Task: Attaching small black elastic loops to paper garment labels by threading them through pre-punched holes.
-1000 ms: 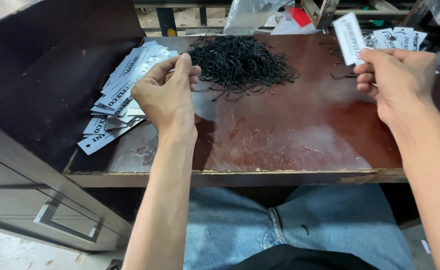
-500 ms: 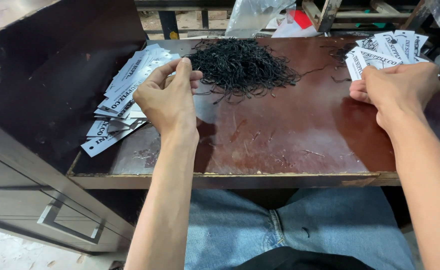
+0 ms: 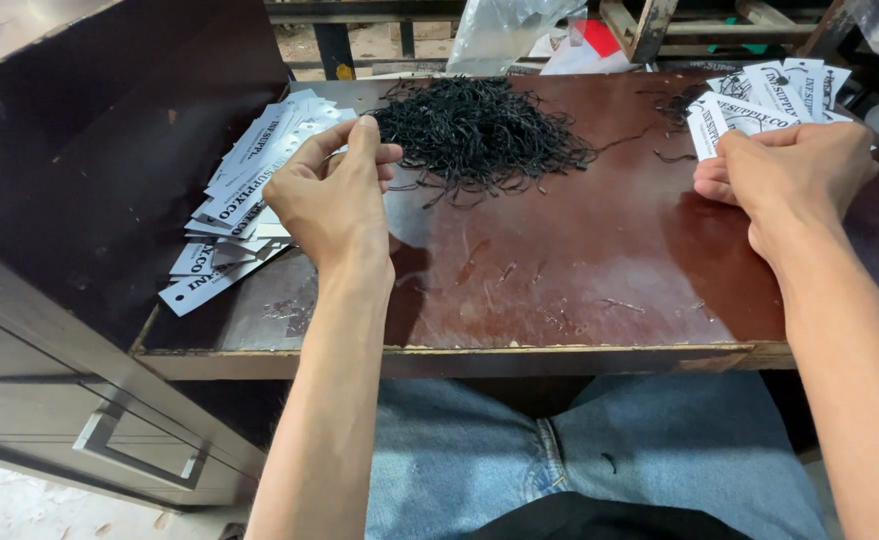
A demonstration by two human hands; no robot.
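Right hand (image 3: 794, 180) pinching a white tag (image 3: 711, 125) at the edge of the tag stack (image 3: 789, 85), far right on the brown table (image 3: 579, 270). Left hand (image 3: 334, 195) curled, fingertips nipping a thin black string by the string heap (image 3: 474, 130). Finished tags (image 3: 234, 200) fanned left.

I see a reddish-brown wooden bench (image 3: 579, 270), glossy lacquer, scratched and worn at the front edge. Flat white paper tags (image 3: 234, 200) look matt. The heap of thin black cords (image 3: 474, 130) reads as dull fibre. Blue denim cloth (image 3: 659, 450) below, soft and faded.
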